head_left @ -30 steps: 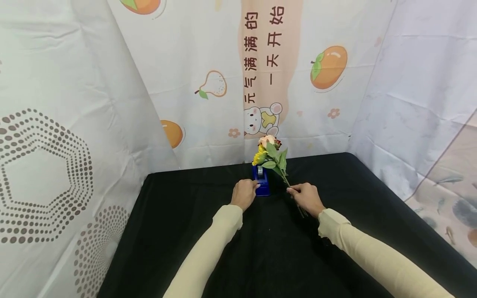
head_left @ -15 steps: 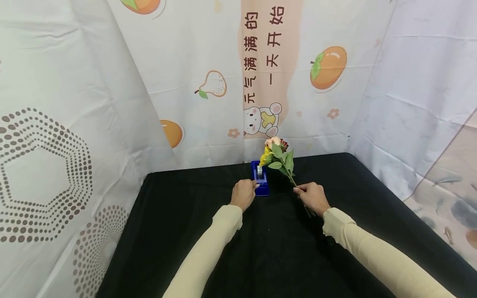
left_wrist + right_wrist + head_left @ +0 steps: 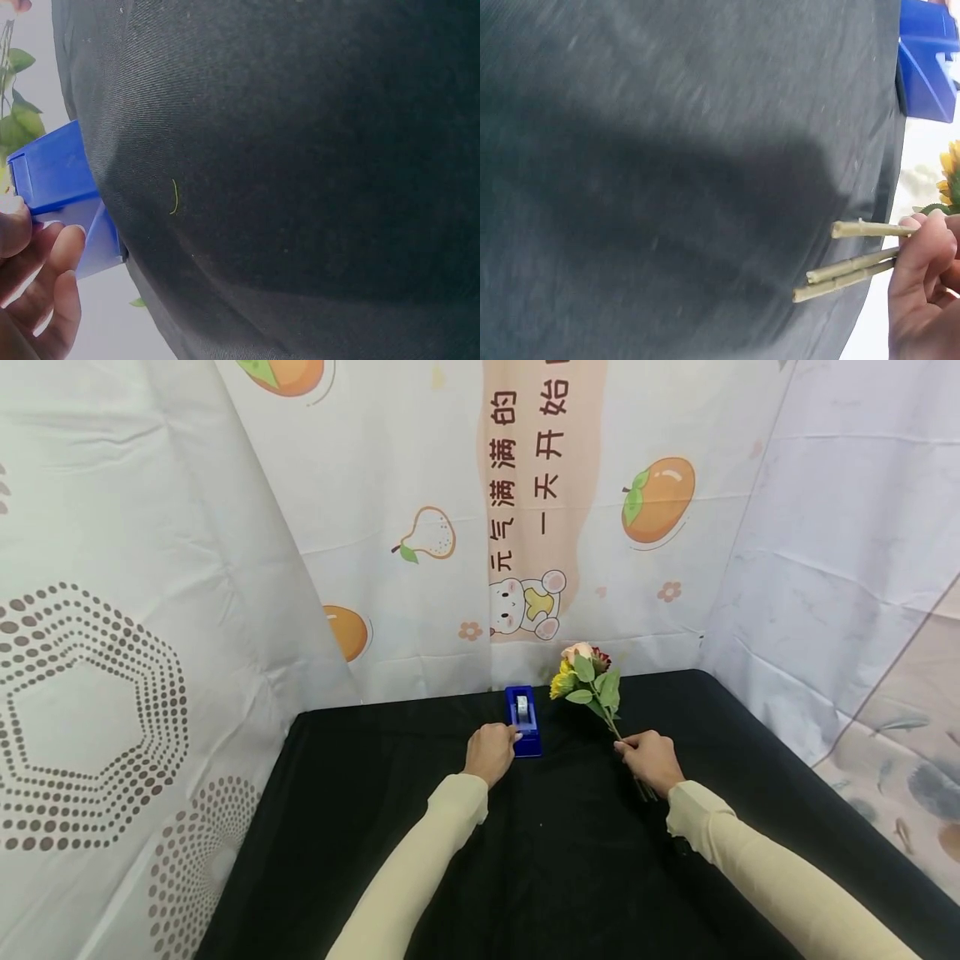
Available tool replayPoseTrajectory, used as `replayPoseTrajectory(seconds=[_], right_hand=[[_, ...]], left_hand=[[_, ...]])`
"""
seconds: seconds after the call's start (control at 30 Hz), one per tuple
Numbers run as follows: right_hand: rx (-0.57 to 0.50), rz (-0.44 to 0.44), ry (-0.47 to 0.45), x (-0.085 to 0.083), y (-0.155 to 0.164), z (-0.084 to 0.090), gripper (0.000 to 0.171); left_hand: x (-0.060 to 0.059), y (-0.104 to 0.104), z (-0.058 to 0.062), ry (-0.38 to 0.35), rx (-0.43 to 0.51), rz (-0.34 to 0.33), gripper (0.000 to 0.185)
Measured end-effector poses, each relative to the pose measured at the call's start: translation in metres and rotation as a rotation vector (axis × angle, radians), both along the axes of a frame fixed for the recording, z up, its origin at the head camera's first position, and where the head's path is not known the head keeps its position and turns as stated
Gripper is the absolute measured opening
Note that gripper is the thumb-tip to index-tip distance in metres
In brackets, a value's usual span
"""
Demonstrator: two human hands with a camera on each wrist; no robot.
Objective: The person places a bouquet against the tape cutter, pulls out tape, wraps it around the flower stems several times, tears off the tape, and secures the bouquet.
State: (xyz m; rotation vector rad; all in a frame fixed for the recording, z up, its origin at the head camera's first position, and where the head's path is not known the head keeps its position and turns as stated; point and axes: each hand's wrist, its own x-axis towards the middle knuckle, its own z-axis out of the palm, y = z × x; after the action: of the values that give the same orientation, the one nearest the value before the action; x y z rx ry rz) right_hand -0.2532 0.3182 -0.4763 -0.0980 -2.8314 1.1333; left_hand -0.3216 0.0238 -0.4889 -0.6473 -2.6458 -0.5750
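A blue tape dispenser (image 3: 529, 743) with a roll of clear tape stands near the back of the black-covered table. My left hand (image 3: 491, 753) holds its near left edge; in the left wrist view, the thumb and curled fingers (image 3: 64, 259) pinch its blue side (image 3: 60, 169). To the right, my right hand (image 3: 651, 760) grips a small bunch of flowers (image 3: 583, 672) by the stems. The blooms are peach, yellow and dark red, with green leaves, and lean to the left. Cut stem ends (image 3: 847, 277) stick out below the fingers in the right wrist view.
Black cloth (image 3: 525, 877) covers the table. A white printed curtain (image 3: 420, 460) hangs behind it, with more curtains (image 3: 832, 527) at both sides. A thin green thread-like scrap (image 3: 176, 196) lies on the cloth.
My right hand has moved to the right with the flowers, away from the tape dispenser, which now shows whole behind my left hand. The left hand has stayed in place.
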Motion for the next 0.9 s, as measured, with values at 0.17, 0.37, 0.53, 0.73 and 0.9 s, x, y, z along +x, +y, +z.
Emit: replayPoseTrajectory(seconds=[0.17,0.37,0.53,0.73,0.9], right_hand=[[0.027,-0.015,-0.004,0.0,0.014,-0.001,0.034],[0.077,-0.004,0.014,-0.003,0.031,-0.006,0.033],[0.13,-0.009,0.02,-0.002,0.037,-0.012,0.032],[0.133,-0.026,0.004,0.0,0.043,-0.015,0.035],[0.132,-0.047,-0.006,0.003,0.049,-0.017,0.032]], left_hand=[[-0.001,0.0,-0.002,-0.004,0.018,-0.005,0.022],[-0.004,0.0,-0.002,-0.018,0.015,0.006,0.024],[-0.004,0.0,-0.002,-0.025,0.001,0.02,0.024],[-0.004,0.0,-0.003,-0.02,-0.008,0.034,0.023],[-0.004,-0.001,-0.003,0.0,-0.015,0.032,0.024]])
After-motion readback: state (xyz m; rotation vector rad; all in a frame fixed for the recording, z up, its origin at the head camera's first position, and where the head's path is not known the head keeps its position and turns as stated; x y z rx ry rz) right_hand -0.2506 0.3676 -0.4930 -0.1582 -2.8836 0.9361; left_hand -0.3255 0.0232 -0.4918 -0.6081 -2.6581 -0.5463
